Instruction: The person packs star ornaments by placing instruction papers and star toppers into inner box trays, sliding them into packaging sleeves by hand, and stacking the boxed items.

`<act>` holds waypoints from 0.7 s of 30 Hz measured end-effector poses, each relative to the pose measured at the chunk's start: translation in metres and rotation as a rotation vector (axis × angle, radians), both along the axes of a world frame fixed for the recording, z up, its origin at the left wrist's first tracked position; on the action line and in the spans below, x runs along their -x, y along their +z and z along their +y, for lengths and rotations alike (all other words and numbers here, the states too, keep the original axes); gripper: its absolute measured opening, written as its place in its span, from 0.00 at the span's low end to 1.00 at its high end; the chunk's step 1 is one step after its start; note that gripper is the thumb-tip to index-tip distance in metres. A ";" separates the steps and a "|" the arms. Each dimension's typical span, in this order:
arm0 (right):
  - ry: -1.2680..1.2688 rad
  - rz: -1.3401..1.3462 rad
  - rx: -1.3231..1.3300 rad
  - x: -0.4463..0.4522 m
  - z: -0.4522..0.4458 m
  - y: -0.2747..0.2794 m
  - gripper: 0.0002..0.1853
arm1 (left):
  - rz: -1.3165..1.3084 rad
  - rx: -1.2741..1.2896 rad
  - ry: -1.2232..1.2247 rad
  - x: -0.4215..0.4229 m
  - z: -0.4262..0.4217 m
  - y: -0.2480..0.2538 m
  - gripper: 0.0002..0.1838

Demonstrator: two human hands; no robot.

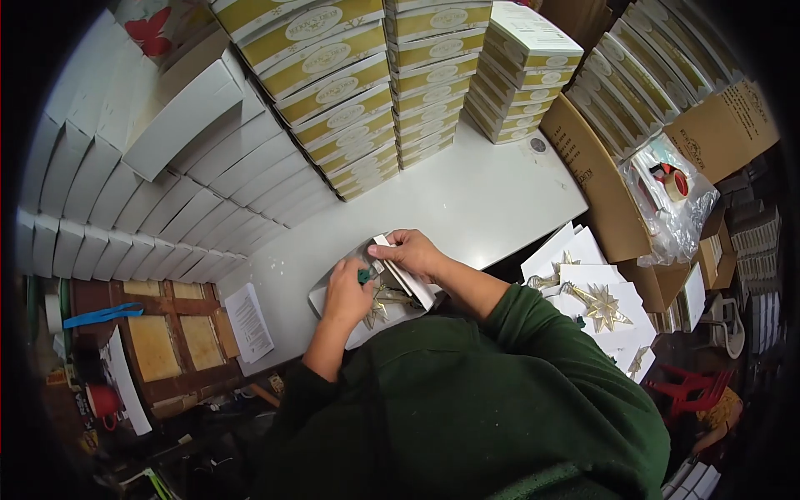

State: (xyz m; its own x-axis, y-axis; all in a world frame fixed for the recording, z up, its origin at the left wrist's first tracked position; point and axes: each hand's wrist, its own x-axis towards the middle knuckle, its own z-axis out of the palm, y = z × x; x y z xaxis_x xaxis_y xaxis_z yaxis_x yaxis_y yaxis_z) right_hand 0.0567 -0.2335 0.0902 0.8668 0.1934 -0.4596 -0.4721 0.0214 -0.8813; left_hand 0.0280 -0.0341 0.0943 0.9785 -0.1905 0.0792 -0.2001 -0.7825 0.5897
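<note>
An open white box [316, 297] sits on the table in front of me, partly hidden by my hands and sleeve. In it lies a gold star ornament [377, 317] with dark wire about it. My left hand [347, 293] is closed over the box, its fingers pinching a small green plug [363, 275]. My right hand [414, 255] grips the upper edge of a raised white cardboard panel [408, 275] at the box's right side. Whether that panel is a flap or a separate insert, I cannot tell.
White boxes [200, 175] line the left. Gold-and-white boxes [333, 92] are stacked at the back. A printed sheet stack [248, 321] lies left. White cards with star ornaments [602, 307] pile up right, below an open carton [600, 183]. A tape roll [676, 185] rests on plastic.
</note>
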 end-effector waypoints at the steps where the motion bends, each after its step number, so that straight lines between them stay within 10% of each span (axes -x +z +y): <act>1: -0.018 -0.023 0.019 -0.002 0.003 0.004 0.14 | 0.104 0.115 0.050 -0.002 -0.005 -0.005 0.15; 7: -0.070 -0.126 -0.081 0.000 0.013 0.045 0.17 | 0.251 0.640 0.113 -0.013 -0.025 0.016 0.12; 21: -0.030 -0.380 0.215 0.018 0.007 0.029 0.18 | 0.174 0.835 0.211 -0.002 -0.038 0.005 0.12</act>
State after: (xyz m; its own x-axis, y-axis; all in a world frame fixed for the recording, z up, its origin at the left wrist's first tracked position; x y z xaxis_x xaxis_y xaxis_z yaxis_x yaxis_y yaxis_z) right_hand 0.0382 -0.2260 0.1192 0.9859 0.0999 -0.1342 -0.1157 -0.1725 -0.9782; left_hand 0.0300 -0.0721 0.0997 0.9979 0.0498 -0.0416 0.0461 -0.0925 0.9947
